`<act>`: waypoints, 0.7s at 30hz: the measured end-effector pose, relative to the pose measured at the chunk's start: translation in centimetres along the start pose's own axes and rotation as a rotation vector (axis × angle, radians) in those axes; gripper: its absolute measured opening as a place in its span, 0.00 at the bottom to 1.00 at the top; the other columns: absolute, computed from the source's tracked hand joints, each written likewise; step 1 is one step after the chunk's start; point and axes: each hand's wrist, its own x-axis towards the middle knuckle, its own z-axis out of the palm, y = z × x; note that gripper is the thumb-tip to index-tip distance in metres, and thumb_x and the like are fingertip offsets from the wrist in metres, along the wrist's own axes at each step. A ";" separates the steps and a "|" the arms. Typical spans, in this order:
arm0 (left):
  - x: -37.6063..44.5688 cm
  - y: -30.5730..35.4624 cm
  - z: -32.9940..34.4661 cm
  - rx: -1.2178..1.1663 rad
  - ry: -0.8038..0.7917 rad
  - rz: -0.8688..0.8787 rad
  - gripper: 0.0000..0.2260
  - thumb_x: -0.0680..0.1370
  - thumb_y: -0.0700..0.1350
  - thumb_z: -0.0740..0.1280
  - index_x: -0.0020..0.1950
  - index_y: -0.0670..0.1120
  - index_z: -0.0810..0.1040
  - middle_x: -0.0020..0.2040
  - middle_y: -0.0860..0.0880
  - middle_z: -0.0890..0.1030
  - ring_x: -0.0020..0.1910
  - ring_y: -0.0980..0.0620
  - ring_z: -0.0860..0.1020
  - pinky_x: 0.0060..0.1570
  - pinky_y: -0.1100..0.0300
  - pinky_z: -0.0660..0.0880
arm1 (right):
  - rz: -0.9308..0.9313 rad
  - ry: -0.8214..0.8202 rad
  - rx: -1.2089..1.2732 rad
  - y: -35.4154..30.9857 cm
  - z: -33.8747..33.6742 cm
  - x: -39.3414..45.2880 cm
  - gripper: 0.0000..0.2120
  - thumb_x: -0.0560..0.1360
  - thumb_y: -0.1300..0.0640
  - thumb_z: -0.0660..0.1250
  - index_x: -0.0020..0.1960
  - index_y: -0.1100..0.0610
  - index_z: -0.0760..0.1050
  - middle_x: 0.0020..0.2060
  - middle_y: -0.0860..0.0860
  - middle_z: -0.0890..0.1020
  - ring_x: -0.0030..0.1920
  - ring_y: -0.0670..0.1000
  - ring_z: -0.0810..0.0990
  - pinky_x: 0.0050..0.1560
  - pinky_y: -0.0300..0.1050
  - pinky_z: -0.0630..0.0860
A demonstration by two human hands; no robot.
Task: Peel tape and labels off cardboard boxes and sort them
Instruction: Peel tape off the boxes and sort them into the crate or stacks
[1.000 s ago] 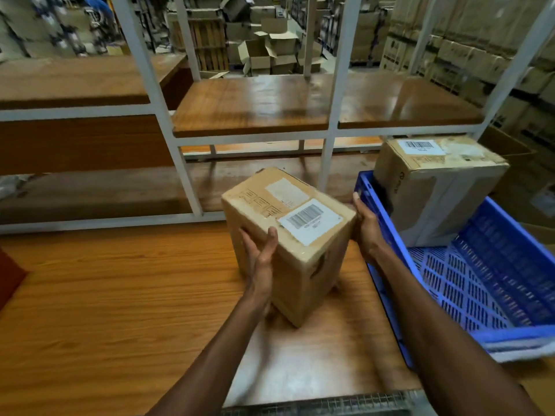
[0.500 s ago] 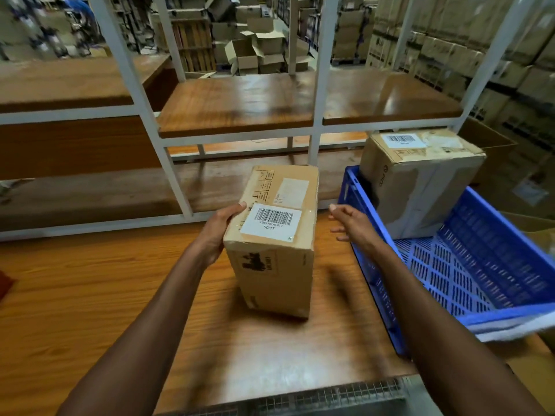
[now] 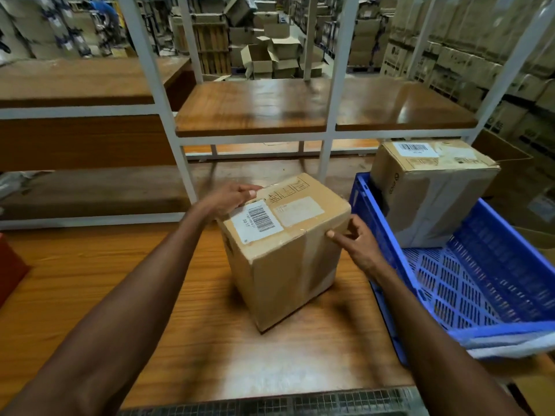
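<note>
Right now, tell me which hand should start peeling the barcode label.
Left, probably. The left hand already rests at the barcode label; the right hand steadies the box's opposite edge.

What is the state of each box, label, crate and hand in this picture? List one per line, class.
Box on the table: closed, taped, standing on the wooden table.
Barcode label: stuck flat on the box top, unpeeled.
Left hand: resting on the box's far top corner.
Right hand: touching the box's right top edge.
Blue crate: tilted, open-topped.
Second box: closed, labelled, standing in the crate.
</note>
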 end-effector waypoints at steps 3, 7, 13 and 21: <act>1.1 -0.2 1.2 0.052 0.196 0.107 0.12 0.83 0.42 0.67 0.66 0.45 0.82 0.61 0.50 0.84 0.54 0.58 0.82 0.54 0.61 0.80 | -0.039 0.142 0.030 1.6 1.6 -2.0 0.21 0.73 0.51 0.78 0.63 0.50 0.75 0.61 0.45 0.80 0.61 0.44 0.79 0.53 0.41 0.78; 0.3 -0.9 2.5 -0.173 0.455 0.091 0.14 0.81 0.48 0.71 0.65 0.46 0.82 0.60 0.50 0.84 0.54 0.54 0.83 0.51 0.60 0.80 | -0.021 0.272 0.052 3.4 1.8 -3.3 0.08 0.78 0.53 0.73 0.56 0.52 0.79 0.55 0.46 0.83 0.58 0.47 0.81 0.58 0.49 0.80; -3.2 -4.5 3.1 -0.840 0.625 0.036 0.19 0.87 0.56 0.53 0.71 0.49 0.74 0.62 0.54 0.80 0.60 0.58 0.78 0.63 0.56 0.75 | 0.096 0.179 0.041 2.9 -0.1 -3.2 0.15 0.86 0.42 0.56 0.59 0.43 0.80 0.58 0.49 0.86 0.54 0.51 0.86 0.58 0.53 0.76; -8.3 -10.0 14.3 -1.112 0.503 -0.167 0.40 0.74 0.73 0.65 0.77 0.49 0.72 0.70 0.42 0.79 0.69 0.40 0.77 0.70 0.36 0.72 | 0.256 -0.058 0.149 2.9 0.9 0.3 0.18 0.86 0.42 0.52 0.68 0.40 0.76 0.66 0.48 0.81 0.70 0.54 0.75 0.74 0.61 0.69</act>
